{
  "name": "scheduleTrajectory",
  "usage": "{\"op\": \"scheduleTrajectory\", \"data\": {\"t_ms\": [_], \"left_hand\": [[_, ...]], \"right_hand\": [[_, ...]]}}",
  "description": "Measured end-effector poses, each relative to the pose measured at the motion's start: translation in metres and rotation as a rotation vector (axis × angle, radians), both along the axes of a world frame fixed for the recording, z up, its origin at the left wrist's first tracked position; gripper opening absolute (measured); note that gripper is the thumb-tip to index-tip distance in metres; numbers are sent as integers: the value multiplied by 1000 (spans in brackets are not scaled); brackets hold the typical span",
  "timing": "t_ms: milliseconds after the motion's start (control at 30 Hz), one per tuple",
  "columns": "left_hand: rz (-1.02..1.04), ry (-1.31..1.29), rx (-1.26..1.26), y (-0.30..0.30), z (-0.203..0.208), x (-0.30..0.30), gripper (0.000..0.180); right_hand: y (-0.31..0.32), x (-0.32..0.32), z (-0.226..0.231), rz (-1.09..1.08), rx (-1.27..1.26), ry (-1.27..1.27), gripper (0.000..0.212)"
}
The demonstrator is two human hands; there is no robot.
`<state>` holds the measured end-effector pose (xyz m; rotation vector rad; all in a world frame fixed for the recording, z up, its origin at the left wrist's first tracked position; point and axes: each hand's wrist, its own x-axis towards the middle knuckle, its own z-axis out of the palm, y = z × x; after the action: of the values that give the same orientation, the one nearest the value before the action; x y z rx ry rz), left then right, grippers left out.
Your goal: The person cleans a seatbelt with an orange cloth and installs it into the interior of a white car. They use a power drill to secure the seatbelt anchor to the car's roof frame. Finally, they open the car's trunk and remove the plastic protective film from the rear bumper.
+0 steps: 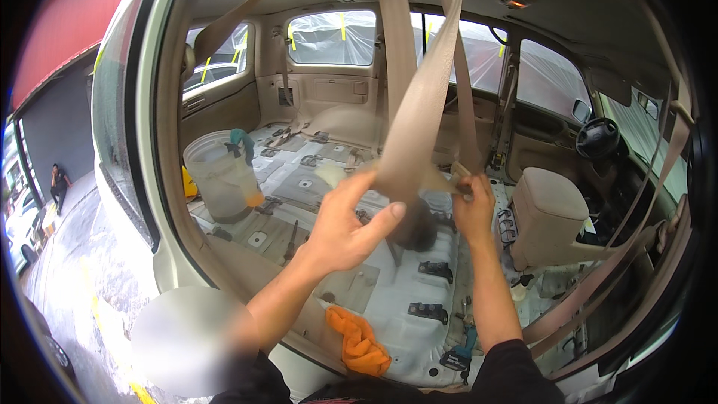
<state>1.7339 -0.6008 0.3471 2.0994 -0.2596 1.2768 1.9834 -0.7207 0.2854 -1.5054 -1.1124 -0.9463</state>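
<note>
A long beige seat belt (420, 105) hangs from above, looped and twisted in front of me inside the stripped car cabin. My left hand (348, 228) is beside the loop, its thumb stretched out and its fingertips partly behind the webbing. Level with it, my right hand (476, 208) is closed, pinching a beige end of the belt between thumb and fingers. The exact part in that pinch is too small to make out. Below the loop is a dark, blurred object (417, 233) whose kind I cannot tell.
A clear plastic bucket (217, 187) with a teal-handled tool on its rim stands at left. An orange cloth (357, 340) and a teal cordless power tool (460, 352) lie on the bare metal floor (389, 295). The centre console (550, 209) stands at right.
</note>
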Motion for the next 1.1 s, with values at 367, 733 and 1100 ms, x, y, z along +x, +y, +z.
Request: {"op": "scheduleTrajectory", "data": {"t_ms": [367,733,1100], "left_hand": [[814,-549,152,112,116,-26,31],[1138,-567,506,185,201,-33,15],[1058,-758,632,196,219,-10,18]], "right_hand": [[21,-32,-3,155,-21,69,12],[24,-27,-5,254,-93,190,25],[43,-27,-8,224,-55,120,12]]}}
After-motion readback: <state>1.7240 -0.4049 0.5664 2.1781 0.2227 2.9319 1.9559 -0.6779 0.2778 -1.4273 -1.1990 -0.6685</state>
